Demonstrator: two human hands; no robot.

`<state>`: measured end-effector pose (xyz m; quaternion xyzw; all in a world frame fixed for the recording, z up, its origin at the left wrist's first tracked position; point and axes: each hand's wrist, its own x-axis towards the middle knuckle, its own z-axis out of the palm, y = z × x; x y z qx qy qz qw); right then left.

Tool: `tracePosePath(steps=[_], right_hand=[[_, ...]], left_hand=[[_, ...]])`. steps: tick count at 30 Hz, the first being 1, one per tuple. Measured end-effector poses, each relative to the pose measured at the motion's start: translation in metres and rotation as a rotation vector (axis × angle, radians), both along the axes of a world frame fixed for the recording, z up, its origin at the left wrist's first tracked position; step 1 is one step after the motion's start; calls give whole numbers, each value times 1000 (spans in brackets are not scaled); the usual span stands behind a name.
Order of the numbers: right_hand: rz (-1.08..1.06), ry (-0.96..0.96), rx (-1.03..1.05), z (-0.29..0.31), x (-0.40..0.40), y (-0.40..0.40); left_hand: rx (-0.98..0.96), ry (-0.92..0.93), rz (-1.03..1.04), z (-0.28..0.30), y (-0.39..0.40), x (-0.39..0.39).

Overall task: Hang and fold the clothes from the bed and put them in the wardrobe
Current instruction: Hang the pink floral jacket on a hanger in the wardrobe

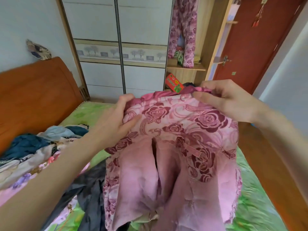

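Observation:
I hold up a pink garment with a dark rose pattern (pixel 180 124) above the bed; its plain pink lining shows lower down and it hangs to the bottom of the view. My left hand (pixel 115 117) grips its upper left edge, thumb on the front. My right hand (pixel 226 100) pinches its upper right edge. A heap of other clothes (pixel 33 152) in blue, grey and floral prints lies on the bed to my left. The wardrobe (pixel 120 47) stands ahead, sliding doors closed; its right section is open, and a matching pink floral garment (pixel 185 30) hangs there.
The bed has a green sheet (pixel 86 112) and an orange-brown headboard (pixel 33 97) at left. A dark grey garment (pixel 90 189) lies beside the pink one. A red box (pixel 174 83) sits on a low wardrobe shelf. A red-brown door (pixel 253 47) stands at right.

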<state>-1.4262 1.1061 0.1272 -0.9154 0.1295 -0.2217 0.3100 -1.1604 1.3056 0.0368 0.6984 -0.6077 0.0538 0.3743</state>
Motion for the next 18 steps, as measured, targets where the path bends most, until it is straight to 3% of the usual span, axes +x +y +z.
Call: tracePosePath(steps=[6, 10, 14, 18], right_hand=[[-35, 48, -11, -15, -18, -7], [-80, 121, -109, -35, -27, -13], [-117, 143, -67, -48, -34, -17], [-113, 133, -32, -53, -37, -20]], left_hand=[[230, 435, -146, -24, -16, -15], [359, 517, -98, -35, -21, -18], [485, 612, -130, -48, -21, -25], [335, 622, -184, -64, -17, -29]])
